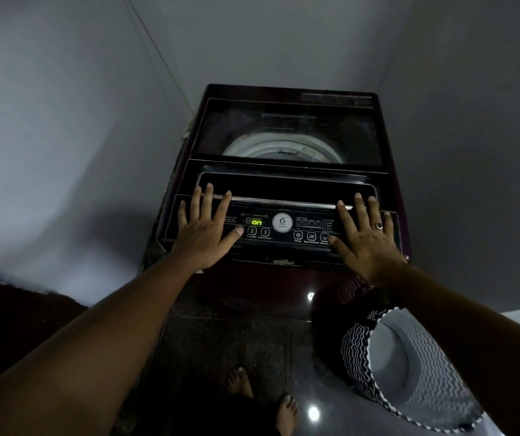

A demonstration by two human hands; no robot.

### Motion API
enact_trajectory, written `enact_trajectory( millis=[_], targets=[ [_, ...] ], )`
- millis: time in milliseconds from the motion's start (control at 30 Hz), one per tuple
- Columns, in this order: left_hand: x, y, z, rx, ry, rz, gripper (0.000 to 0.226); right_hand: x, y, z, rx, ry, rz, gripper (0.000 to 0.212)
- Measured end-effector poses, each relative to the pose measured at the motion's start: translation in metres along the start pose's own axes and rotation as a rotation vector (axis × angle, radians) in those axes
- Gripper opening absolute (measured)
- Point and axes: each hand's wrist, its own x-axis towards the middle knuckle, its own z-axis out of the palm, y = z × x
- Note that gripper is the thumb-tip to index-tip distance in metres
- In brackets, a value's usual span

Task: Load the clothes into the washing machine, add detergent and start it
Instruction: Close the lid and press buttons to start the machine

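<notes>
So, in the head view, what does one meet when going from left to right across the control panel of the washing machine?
Left hand lying flat, green lit "on" display, round white badge, right hand lying flat.

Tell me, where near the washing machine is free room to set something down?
Free: the glass lid behind both hands, up to its back edge; the floor tiles between washing machine, basket and feet. Crowded: the control panel, with the left hand and right hand flat on its ends.
</notes>
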Motion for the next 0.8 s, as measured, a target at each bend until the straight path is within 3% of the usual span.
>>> enact_trajectory(
  millis=[267, 800],
  targets=[
    [0.005, 0.026, -0.006, -0.054, -0.083, -0.137, 0.103, 0.004, 0.008, -0.006, -0.034, -0.075, -0.022, 0.086],
    [0.003, 0.028, -0.001, -0.061, -0.030, -0.135, 0.101, 0.004, 0.008, -0.005, -0.032, -0.077, -0.026, 0.087]
  ],
)
